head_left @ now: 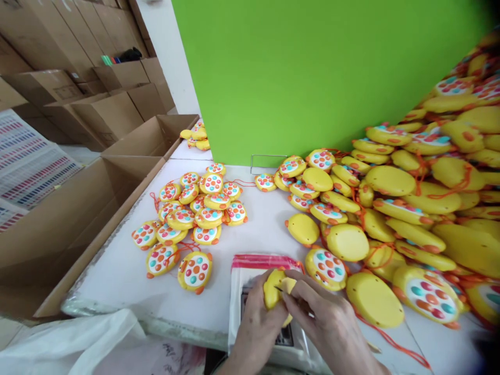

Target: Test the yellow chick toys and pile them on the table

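Yellow, rounded, plastic-looking toy [272, 296] is held over a white plastic bag with a pink-red band [236, 302] on the white surface [117, 286]. Left hand [255, 323] has its fingers wrapped round it; right hand [330, 315] has its fingers pinching what looks like a thin dark pointed tool [278, 288] against it. I'd keep the left grip firm, thumb clear of that tip, and press lightly so nothing skids.

The white worktop [121, 284] holds a small bunch of yellow toys [209, 217], a big toy pile [390, 179] and a pink-edged bag [250, 270].
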Tool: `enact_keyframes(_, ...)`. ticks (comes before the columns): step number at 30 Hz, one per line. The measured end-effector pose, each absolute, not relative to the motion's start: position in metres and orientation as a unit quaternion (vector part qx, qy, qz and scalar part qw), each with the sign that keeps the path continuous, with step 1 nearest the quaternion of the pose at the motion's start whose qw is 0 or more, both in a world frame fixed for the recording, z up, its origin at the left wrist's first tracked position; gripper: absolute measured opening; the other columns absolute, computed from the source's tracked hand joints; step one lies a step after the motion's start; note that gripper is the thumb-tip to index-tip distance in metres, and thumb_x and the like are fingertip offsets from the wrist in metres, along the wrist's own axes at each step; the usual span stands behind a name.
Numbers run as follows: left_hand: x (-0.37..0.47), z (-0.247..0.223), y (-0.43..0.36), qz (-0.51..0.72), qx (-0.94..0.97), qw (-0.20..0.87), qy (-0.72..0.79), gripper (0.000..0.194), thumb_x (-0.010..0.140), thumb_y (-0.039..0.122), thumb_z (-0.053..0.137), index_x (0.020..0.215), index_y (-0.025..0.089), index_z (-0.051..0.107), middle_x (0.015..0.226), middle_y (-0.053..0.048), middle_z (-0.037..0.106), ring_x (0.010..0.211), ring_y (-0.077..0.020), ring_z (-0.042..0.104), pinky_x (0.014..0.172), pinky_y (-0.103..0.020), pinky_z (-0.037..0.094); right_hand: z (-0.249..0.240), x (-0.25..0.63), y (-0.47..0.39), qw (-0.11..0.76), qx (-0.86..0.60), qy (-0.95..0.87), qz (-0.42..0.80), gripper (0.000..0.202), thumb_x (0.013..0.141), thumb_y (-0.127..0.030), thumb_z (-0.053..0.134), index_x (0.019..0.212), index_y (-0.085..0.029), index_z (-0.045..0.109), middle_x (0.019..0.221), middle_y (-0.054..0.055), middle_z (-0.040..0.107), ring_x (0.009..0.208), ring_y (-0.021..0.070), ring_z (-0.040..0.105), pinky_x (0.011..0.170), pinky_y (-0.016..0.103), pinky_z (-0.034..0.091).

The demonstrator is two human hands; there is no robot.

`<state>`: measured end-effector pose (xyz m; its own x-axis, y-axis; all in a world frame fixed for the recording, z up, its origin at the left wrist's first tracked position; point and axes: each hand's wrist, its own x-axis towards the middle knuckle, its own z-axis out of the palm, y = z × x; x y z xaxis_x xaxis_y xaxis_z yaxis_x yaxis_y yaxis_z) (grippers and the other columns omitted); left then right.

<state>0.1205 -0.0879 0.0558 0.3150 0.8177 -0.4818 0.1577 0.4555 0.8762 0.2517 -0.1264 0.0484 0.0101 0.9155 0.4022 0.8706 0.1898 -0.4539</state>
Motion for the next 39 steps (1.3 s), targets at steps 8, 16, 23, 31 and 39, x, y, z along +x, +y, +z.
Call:
enact_keyframes(8, 0.119, 0.057, -0.086, 0.219, 0.482, 0.675, 0.514, 0.046, 0.077, 0.032, 0.057, 0.122, 0.021, 0.054, 0.12, -0.005, 0.059, 0.115, -0.0244, 0.05, 0.097, -0.03, 0.037, 0.045, 0.254, -0.128, 0.302, -0.643, -0.7, 0.078, 0.015, 0.093, -0.03, 0.042, 0.085, -0.023, 0.052, 0.084, 0.0, 0.068, 0.061, 0.0119, 0.064, 0.051, 0.022, 0.049)
enact_keyframes(16, 0.118, 0.058, -0.086, 0.231, 0.496, 0.672, 0.499, 0.043, 0.077, 0.029, 0.057, 0.12, 0.022, 0.056, 0.114, -0.006, 0.061, 0.109, -0.0255, 0.052, 0.095, -0.033, 0.039, 0.044, 0.256, -0.128, 0.29, -0.646, -0.702, 0.07, 0.012, 0.093, -0.028, 0.042, 0.086, -0.023, 0.051, 0.078, -0.002, 0.067, 0.057, 0.0115, 0.063, 0.049, 0.021, 0.046)
enact_keyframes(23, 0.116, 0.053, -0.084, 0.217, 0.503, 0.671, 0.5, 0.045, 0.079, 0.032, 0.057, 0.122, 0.023, 0.053, 0.121, -0.005, 0.057, 0.116, -0.0246, 0.048, 0.099, -0.031, 0.035, 0.045, 0.255, -0.128, 0.3, -0.637, -0.707, 0.073, 0.016, 0.093, -0.027, 0.041, 0.08, -0.023, 0.05, 0.088, 0.001, 0.068, 0.059, 0.0105, 0.063, 0.051, 0.02, 0.047)
enact_keyframes(31, 0.116, 0.047, -0.088, 0.218, 0.491, 0.668, 0.516, 0.05, 0.079, 0.036, 0.057, 0.127, 0.022, 0.05, 0.127, -0.007, 0.054, 0.12, -0.0253, 0.046, 0.101, -0.033, 0.035, 0.049, 0.252, -0.127, 0.318, -0.632, -0.704, 0.066, 0.014, 0.092, -0.024, 0.042, 0.081, -0.022, 0.05, 0.09, 0.001, 0.068, 0.061, 0.0105, 0.064, 0.053, 0.02, 0.05)
enact_keyframes(39, 0.121, 0.039, -0.091, 0.288, 0.42, 0.716, 0.476, 0.051, 0.073, 0.026, 0.062, 0.123, 0.019, 0.054, 0.124, -0.008, 0.058, 0.118, -0.0266, 0.05, 0.1, -0.034, 0.039, 0.047, 0.256, -0.126, 0.367, -0.657, -0.652, 0.092, 0.018, 0.09, -0.023, 0.046, 0.072, -0.022, 0.045, 0.081, 0.0, 0.065, 0.056, 0.0075, 0.06, 0.051, 0.017, 0.046)
